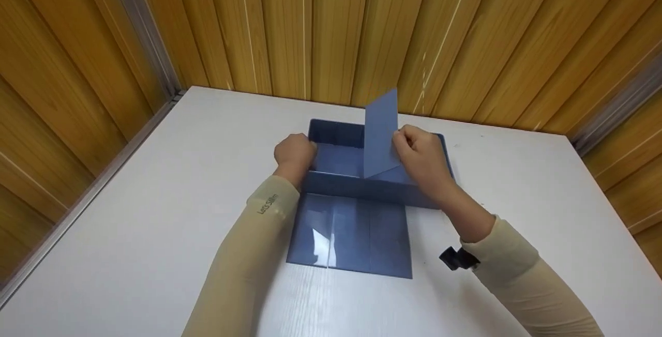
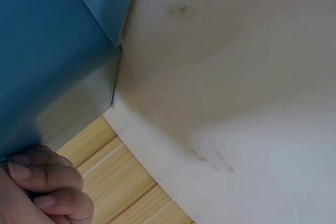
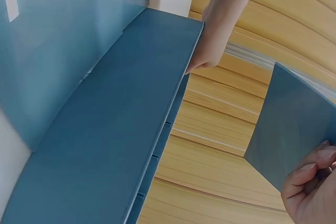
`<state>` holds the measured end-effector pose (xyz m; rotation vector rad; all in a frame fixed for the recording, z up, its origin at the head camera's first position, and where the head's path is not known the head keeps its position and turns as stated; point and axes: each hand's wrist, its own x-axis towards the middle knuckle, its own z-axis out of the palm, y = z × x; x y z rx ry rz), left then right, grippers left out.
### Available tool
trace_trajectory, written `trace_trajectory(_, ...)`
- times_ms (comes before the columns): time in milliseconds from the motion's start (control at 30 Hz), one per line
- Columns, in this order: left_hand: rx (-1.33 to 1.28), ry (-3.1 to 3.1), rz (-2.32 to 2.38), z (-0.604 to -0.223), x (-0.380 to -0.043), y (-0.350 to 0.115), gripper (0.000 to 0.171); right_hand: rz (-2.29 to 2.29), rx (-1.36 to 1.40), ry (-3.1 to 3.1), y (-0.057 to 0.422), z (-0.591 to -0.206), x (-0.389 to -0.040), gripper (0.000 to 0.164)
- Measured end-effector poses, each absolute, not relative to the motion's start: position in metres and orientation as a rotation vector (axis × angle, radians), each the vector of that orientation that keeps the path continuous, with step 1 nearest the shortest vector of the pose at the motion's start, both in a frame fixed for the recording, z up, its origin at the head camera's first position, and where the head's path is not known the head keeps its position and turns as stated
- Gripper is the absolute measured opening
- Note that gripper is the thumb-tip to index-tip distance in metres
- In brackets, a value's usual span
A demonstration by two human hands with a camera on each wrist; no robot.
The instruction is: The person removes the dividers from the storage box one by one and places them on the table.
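A blue rectangular box stands on the table with its top uncovered. My left hand grips the box's left end wall, its fingers curled at the edge in the left wrist view. Above the box's right half, my right hand pinches a flat blue divider panel by its right edge. The panel is tilted, its lower part inside or just over the box; the right wrist view shows the fingers curled against it. A glossy blue creased flap lies flat against the box's front base.
The box stands on a white table, toward its back edge. Wood-look panelled walls rise behind and at both sides. Slots show along the box's inner wall in the right wrist view. A small black object is at the right sleeve cuff.
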<state>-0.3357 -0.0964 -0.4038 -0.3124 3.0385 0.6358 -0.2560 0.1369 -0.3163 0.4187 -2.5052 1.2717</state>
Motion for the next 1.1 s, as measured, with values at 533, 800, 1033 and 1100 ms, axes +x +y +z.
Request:
trace_trajectory(533, -0.294, 3.078, 0.609, -0.404, -0.333, -0.095, 0.038, 1.218, 0.325, -2.724, 0.207, -0.354, -0.201, 0.036)
trace_trajectory(800, -0.299, 3.093, 0.595, -0.404, -0.333, -0.094, 0.039, 1.171, 0.265, -2.774, 0.231, -0.370, -0.176, 0.035)
trace_trajectory(1033, -0.310, 3.081, 0.594, -0.404, -0.334, -0.094, 0.038, 1.156, 0.208, -2.830, 0.246, -0.382, -0.154, 0.034)
trace_trajectory(1100, -0.312, 3.083, 0.593, -0.404, -0.334, -0.093, 0.038, 1.156, 0.199, -2.829, 0.249, -0.386, -0.149, 0.034)
